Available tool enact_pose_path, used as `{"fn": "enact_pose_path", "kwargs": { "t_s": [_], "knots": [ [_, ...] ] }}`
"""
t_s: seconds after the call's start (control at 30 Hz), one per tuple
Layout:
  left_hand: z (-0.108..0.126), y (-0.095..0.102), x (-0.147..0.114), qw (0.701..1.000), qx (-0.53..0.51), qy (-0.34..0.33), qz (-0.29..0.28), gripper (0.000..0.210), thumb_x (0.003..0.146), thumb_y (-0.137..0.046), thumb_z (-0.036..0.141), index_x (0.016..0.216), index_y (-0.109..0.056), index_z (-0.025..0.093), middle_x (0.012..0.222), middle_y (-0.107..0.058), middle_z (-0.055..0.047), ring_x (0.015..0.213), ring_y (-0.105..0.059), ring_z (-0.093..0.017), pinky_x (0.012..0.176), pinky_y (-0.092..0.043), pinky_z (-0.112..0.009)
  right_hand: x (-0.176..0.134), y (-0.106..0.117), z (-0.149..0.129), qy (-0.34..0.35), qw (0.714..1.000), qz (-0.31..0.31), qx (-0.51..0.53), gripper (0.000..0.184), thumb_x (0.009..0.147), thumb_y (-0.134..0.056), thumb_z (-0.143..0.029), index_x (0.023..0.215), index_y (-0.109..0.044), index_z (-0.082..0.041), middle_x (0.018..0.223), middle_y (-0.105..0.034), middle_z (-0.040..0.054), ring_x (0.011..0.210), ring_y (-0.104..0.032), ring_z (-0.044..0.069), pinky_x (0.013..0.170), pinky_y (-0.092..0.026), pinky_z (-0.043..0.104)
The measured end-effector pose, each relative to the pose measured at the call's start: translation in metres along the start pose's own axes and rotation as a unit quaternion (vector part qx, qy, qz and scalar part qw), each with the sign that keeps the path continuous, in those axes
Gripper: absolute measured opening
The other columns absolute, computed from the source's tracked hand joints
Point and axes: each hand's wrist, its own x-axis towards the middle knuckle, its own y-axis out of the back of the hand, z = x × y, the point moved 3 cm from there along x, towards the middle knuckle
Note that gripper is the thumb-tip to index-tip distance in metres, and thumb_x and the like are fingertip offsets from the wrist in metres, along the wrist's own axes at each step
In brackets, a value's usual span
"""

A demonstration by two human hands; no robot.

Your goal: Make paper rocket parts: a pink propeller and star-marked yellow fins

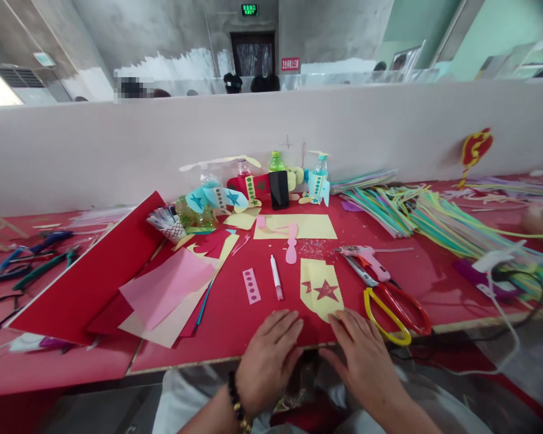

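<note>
My left hand (271, 355) rests at the table's front edge, fingers stretched out and holding nothing. Beside it, my right hand (357, 355) lies with its fingers spread, the fingertips at the lower edge of a yellow paper piece (310, 295) that bears a dark red star (326, 290). Ahead of my left hand are a white marker (276, 277) and a pink strip with dark dots (251, 286). A pink propeller-shaped cutout (291, 244) lies farther back. To the right of my right hand are scissors (391, 307) with one red and one yellow handle, touching a pink glue gun (371, 260).
Bottle airplanes (317, 181) and a black phone (279, 190) stand along the white partition (163, 138). Pipe cleaners (380, 208) cover the right side. Coloured paper sheets (172, 286), a leaning red board (95, 277) and a pen holder (171, 226) occupy the left, with pliers (45, 268) beyond.
</note>
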Motion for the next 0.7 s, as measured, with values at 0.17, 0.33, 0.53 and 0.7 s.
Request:
{"fn": "enact_pose_path", "kwargs": {
  "t_s": [0.17,0.33,0.53,0.7],
  "knots": [
    [0.018,-0.014,0.027,0.999,-0.028,0.019,-0.035,0.047,0.093,-0.055,0.027,0.140,-0.048,0.022,0.145,-0.050,-0.006,0.135,-0.043,-0.026,0.115,-0.037,-0.049,-0.011,0.005,-0.020,0.038,0.999,0.011,0.021,0.043,0.083,-0.062,-0.031,0.123,-0.060,-0.017,0.123,-0.063,0.0147,0.113,-0.057,0.032,0.096,-0.044,0.049],
    [0.012,-0.015,0.017,0.998,-0.025,0.020,-0.047,0.037,0.093,-0.057,0.028,0.130,-0.055,0.025,0.143,-0.051,-0.004,0.136,-0.042,-0.023,0.117,-0.033,-0.048,-0.011,0.010,-0.015,0.067,0.993,0.013,0.096,0.044,0.086,-0.060,-0.029,0.128,-0.056,-0.016,0.123,-0.065,0.0126,0.114,-0.059,0.027,0.098,-0.048,0.042],
    [0.004,-0.017,-0.005,1.000,-0.008,-0.020,0.006,0.034,0.092,-0.058,0.027,0.125,-0.060,0.023,0.132,-0.061,-0.005,0.123,-0.053,-0.025,0.113,-0.037,-0.048,-0.005,-0.001,-0.006,0.078,0.990,0.008,0.119,0.047,0.085,-0.059,-0.023,0.131,-0.057,-0.019,0.129,-0.064,0.0116,0.121,-0.057,0.027,0.099,-0.049,0.044],
    [0.002,0.000,-0.008,0.985,-0.102,0.005,0.136,0.022,0.094,-0.051,0.021,0.103,-0.072,0.024,0.100,-0.074,-0.006,0.092,-0.068,-0.021,0.091,-0.052,-0.040,-0.007,-0.004,-0.008,0.048,0.984,0.026,0.172,0.044,0.085,-0.059,-0.021,0.129,-0.059,-0.020,0.127,-0.064,0.0116,0.119,-0.058,0.027,0.100,-0.050,0.045]
  ]
}}
